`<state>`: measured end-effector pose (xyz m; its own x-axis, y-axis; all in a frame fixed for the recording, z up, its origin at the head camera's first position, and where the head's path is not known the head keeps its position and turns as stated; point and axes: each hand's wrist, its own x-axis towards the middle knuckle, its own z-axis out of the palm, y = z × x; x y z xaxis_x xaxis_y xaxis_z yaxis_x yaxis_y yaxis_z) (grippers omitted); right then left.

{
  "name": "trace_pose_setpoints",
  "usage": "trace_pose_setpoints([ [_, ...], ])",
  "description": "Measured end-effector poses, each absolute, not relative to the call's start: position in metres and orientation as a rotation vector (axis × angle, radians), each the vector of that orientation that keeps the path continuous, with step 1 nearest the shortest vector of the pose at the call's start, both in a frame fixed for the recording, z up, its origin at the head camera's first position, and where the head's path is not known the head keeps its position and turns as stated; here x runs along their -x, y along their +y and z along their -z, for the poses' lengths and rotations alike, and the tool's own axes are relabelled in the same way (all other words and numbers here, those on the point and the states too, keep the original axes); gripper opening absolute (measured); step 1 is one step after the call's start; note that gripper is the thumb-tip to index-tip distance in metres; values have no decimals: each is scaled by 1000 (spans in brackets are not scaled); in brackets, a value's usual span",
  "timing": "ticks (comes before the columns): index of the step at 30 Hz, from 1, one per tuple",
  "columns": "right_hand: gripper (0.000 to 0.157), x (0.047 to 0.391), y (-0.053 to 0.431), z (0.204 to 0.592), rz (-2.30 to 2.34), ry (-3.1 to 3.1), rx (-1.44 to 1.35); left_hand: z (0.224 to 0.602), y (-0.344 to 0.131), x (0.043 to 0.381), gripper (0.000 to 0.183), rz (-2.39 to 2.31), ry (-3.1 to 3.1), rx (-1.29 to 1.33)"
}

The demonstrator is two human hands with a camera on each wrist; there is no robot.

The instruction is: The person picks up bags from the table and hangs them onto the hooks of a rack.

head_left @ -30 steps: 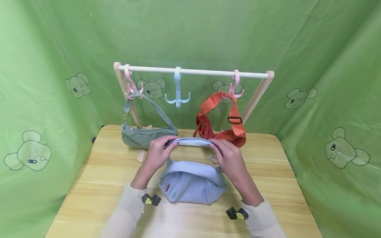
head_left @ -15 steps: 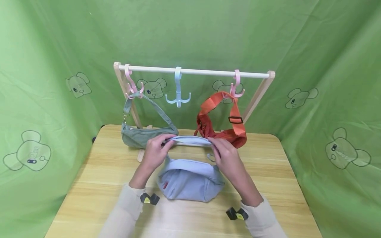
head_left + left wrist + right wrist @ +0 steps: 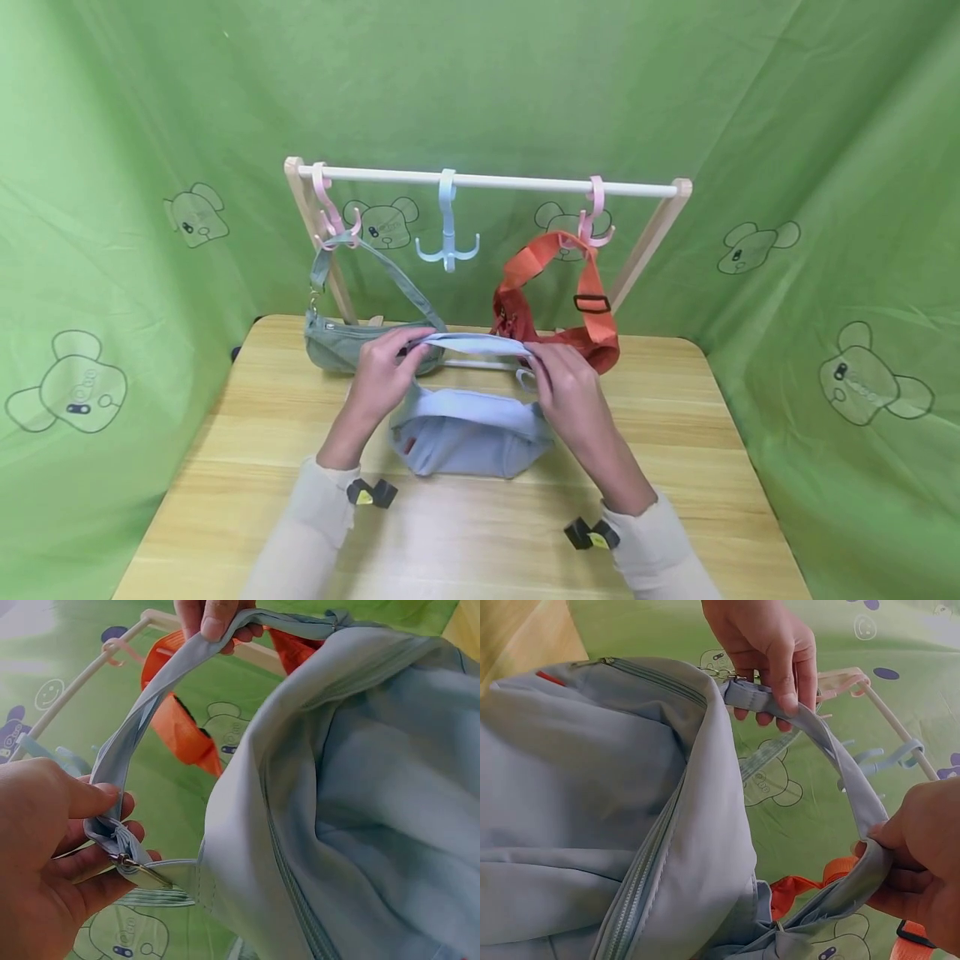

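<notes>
A light blue bag (image 3: 474, 446) with a small red tag hangs below its own strap (image 3: 476, 342). My left hand (image 3: 378, 375) pinches the strap's left end between thumb and fingers, close to a metal ring (image 3: 146, 871) seen in the left wrist view. Toward the strap's other end, my right hand (image 3: 573, 396) grips it with curled fingers. Between the hands the strap is stretched out. In the right wrist view a zipper (image 3: 641, 877) runs along the bag's upper edge. Whether the bag's base touches the table cannot be told.
Behind stands a rack with a white bar (image 3: 517, 182). A green bag (image 3: 337, 346) hangs from the left pink hook (image 3: 330, 208), a red bag (image 3: 517, 321) from the right pink hook (image 3: 596, 204). Between them is a blue hook (image 3: 448, 225) above the wooden table (image 3: 675, 467).
Both hands have moved slightly up and to the left, carrying the strap. The light blue bag has shifted with them toward the rack. The other bags have stayed put.
</notes>
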<state>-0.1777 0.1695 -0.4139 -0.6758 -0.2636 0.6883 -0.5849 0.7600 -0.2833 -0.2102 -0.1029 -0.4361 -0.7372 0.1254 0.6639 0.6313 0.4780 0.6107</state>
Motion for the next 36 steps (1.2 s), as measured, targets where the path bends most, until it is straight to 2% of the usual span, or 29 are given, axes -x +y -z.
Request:
trace_pose_setpoints([
  [36, 17, 192, 153, 372, -710, -2121, -705, 389, -113, 226, 22, 1265, -2071, 554],
])
